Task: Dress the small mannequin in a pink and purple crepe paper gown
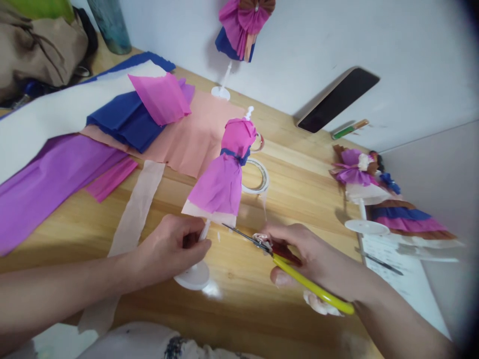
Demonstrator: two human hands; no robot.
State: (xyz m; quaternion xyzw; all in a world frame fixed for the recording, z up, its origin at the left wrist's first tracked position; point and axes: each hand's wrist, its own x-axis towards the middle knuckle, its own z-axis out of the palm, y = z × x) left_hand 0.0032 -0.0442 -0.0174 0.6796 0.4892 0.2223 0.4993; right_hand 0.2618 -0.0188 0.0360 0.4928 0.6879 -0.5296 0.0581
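Note:
My left hand [187, 242] pinches the thin white stem of a small dress stand [194, 275], just below the hem. On the stand is a paper dress [224, 182] with a pink top, a dark blue waistband and a purple skirt edged in pale paper; the stand leans to the right at its top. My right hand [299, 247] is closed round scissors [314, 286] with yellow and red handles. Their blade tips point left, close to the skirt's pale hem. Whether the blades touch the hem I cannot tell.
Crepe paper sheets [179, 144] spread across the left and back. Tape rolls [258, 188] lie behind the dress. A phone [339, 99] leans on the wall beside a green pen [350, 129]. Other dressed stands are at the back [220, 93] and right [366, 228].

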